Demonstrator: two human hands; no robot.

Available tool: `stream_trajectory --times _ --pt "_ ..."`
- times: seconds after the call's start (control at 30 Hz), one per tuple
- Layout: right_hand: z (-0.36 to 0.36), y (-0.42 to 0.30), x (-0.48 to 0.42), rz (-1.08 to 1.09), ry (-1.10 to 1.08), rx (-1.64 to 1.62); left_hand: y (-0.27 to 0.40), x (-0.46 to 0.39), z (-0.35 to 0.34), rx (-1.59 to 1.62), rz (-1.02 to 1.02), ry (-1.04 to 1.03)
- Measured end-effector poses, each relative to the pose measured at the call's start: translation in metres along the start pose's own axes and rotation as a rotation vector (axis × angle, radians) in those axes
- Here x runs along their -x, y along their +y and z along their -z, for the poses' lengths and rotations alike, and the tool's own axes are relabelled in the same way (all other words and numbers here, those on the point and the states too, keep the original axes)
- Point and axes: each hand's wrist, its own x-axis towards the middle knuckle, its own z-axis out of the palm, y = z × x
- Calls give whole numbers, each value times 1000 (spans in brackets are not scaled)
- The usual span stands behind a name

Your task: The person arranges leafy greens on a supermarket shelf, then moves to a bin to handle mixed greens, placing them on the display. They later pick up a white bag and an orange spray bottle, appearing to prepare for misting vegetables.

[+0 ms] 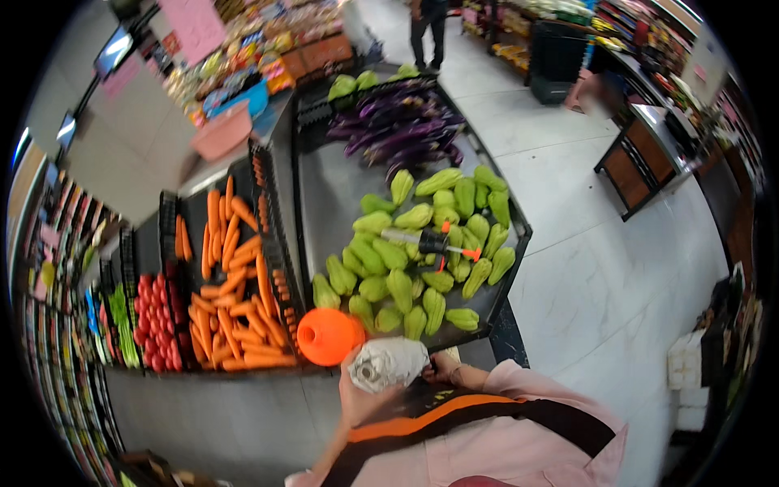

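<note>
Close to my body, my left hand (371, 399) is wrapped around a white plastic-wrapped roll (389, 365), with its end turned up towards me. An orange plastic funnel-shaped piece (330, 336) lies beside that hand, at the corner of the vegetable display. My right hand (443, 368) is at the right end of the roll; its fingers are partly hidden, so its hold is unclear. Beyond both hands, pale green chayotes (400, 290) are heaped on the display. A tool with a clear tube, black body and orange tips (433, 241) lies on top of them.
Purple eggplants (405, 122) lie behind the chayotes. Carrots (234, 316) and red tomatoes (157, 322) fill bins on the left. The black rim (517, 268) of the display borders the tiled floor (566, 243). A small metal-topped table (654, 152) stands at right; a person (428, 30) stands far ahead.
</note>
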Motion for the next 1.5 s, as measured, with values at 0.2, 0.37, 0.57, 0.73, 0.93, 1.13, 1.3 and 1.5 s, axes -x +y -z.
stream_trajectory --times 0.2,0.37,0.57,0.73,0.93,1.13,1.3,1.5 --pt "-22 12 35 62 -6 102 0 -1 3 -60 27 51" --pt "-49 4 112 235 16 419 22 -10 2 184 90 127" --pt "-72 -29 188 543 208 841 19 -39 1 567 158 205" --pt "-91 -35 213 598 342 986 5 -49 4 779 251 226" --pt "-116 -37 216 640 408 1072 -6 -55 12 862 276 296" --pt "-141 -44 229 685 454 1219 -9 -58 14 1007 269 341" --pt "-163 -47 247 768 510 1331 -6 -61 15 1106 286 328" --pt "-183 -48 261 877 587 1412 -7 -64 10 1263 252 311"
